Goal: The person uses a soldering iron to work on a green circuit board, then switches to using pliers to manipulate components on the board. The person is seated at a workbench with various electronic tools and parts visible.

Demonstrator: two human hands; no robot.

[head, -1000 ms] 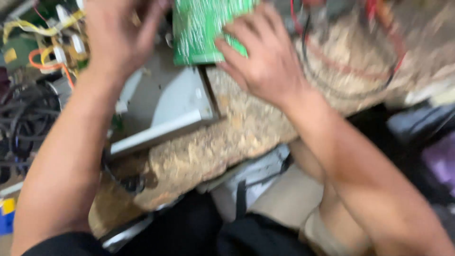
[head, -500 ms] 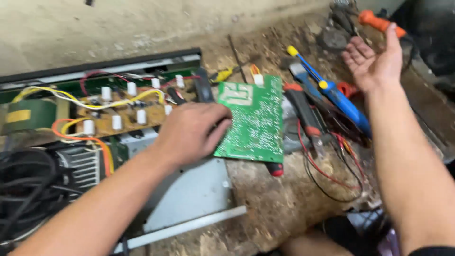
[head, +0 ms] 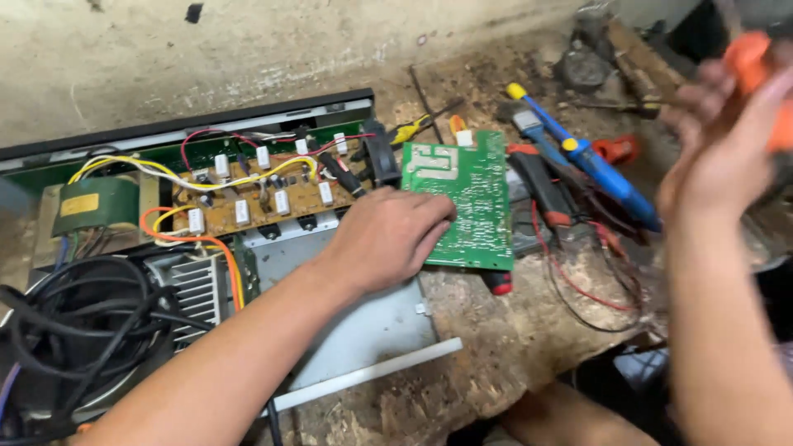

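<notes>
Green and flat, the circuit board (head: 467, 202) lies solder side up on the worn wooden bench (head: 529, 347), its left edge overlapping the open metal chassis (head: 363, 322) of an amplifier-like unit. The left hand (head: 388, 239) rests palm down on the board's lower left part, fingers loosely curled and pressing on it rather than gripping around it; the fingertips (head: 438, 219) touch the green surface. The right hand (head: 727, 140) is raised at the right edge of the view, well apart from the board and blurred by motion; it is closed around an orange handled tool (head: 756, 70), though the blur hides what kind of tool this is and how tightly the fingers wrap it. Inside the chassis, behind the left hand, sits a brown board (head: 256, 202) carrying white block resistors, crossed by yellow, red and orange wires (head: 190, 173). A transformer wrapped in green tape (head: 95, 206) stands at the far left of the chassis, and a finned heat sink (head: 194, 289) lies in front of it beside a coil of black cable (head: 74, 330). To the right of the green board, a blue soldering iron with yellow bands (head: 591, 161) lies slantwise on the bench, near a red-handled tool (head: 541, 190) and thin red leads (head: 578, 281) that loop across the wood. A small red-and-black knob-like piece (head: 500, 285) pokes out from under the board's lower right corner.
</notes>
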